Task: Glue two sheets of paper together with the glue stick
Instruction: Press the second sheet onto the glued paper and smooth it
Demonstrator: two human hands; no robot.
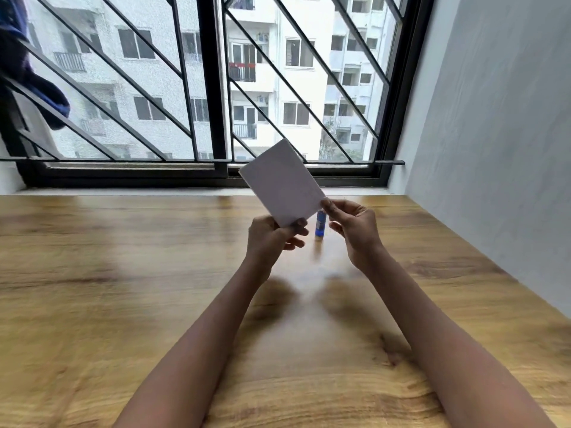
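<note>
While hovering over the glossy wooden table [123, 257], the left hand [272, 239] and right hand [355, 233] are each pinching a corner of the white rectangular paper [282, 183]. The blue cylindrical glue stick [320, 225] is standing on the table between them.

A room in an upper-floor flat, seen from a wood-grain counter [92, 273] set against a wide sliding window [216, 88]. Black diagonal grille bars [129, 66] and a fine mesh screen cover the panes, a fitting common to residential towers. Outside stands a white apartment block [302, 26] with rows of windows and railed balconies [242, 72], and treetops [330, 143] show low between the buildings. A dark blue cloth [37, 88] hangs over the bars at the left. A plain pale painted wall [494, 118] closes the right side, and a narrow light sill [185, 191] runs between counter and window frame.
</note>
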